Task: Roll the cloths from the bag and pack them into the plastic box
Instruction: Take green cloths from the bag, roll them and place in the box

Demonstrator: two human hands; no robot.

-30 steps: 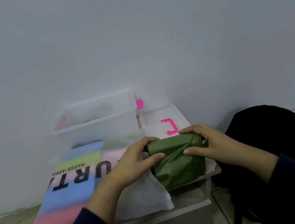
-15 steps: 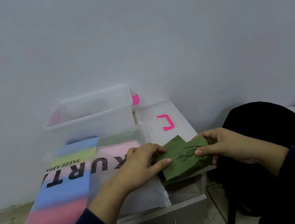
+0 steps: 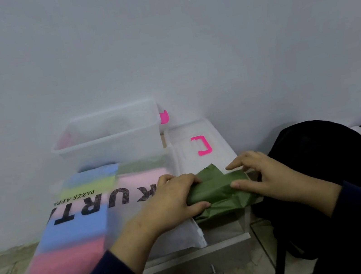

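**A:** Centre of the frame, slightly right: the crumpled olive-green cloth [image 3: 220, 192], half rolled into a loose tube, lying across the near corner of the small white table [image 3: 194, 251].

**B:** And both hands are on it. The left hand [image 3: 173, 200] clasps the cloth's left end, fingers curled over the top, thumb tucked along the near side.

**A:** The right hand [image 3: 267, 177] has the other end: forefinger stretched along the far edge, thumb pressing the near fold, green fabric pinched between them. Dark navy sleeves on both arms, running to the bottom of the frame.

**B:** A loose flap of the cloth hangs over the table's front edge, below the thumbs.

**A:** Just left of the cloth, touching the left wrist, lies the frosted translucent plastic bag [image 3: 89, 224] with black lettering, and through it you can make out folded cloths in blue, yellow-green, pale pink and deeper pink.

**B:** Behind the bag, left of centre, sits the clear rectangular plastic box [image 3: 109, 144], open at the top, with a bright pink clip on its right end. What's inside is too blurred to tell.

**A:** Beside it, upper right of the cloth, the box's clear flat lid [image 3: 198, 134] with a pink handle lies flat.

**B:** Far right, a black backpack [image 3: 322, 161] slumps near the table, against the plain grey wall [image 3: 159, 44].
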